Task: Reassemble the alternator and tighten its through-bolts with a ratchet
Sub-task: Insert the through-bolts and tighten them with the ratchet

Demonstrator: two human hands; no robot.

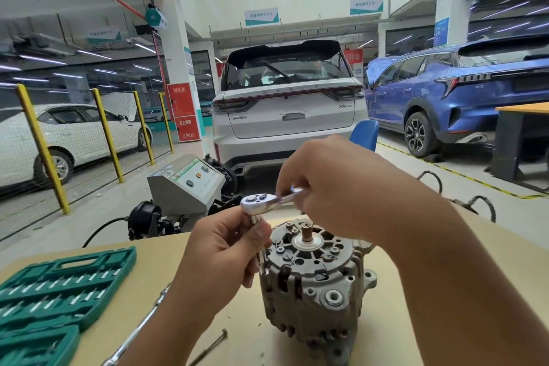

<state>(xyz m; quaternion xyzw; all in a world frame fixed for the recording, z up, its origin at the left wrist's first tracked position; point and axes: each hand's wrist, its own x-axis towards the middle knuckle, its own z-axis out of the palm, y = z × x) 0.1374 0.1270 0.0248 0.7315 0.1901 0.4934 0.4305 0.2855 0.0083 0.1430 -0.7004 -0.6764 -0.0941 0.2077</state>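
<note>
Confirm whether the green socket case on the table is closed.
No: the green socket case lies open on the table at the left, with rows of metal bits showing in its slots.

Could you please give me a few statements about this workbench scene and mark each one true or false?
1. The right hand holds the ratchet by its handle. True.
2. The alternator lies inside the green tool case. False: it stands on the table, right of the case.
3. The left hand pinches the extension under the ratchet head. True.
4. A loose long bolt lies on the table near the alternator. True.
5. The left hand rests flat on the table. False: it is raised beside the alternator.
</note>
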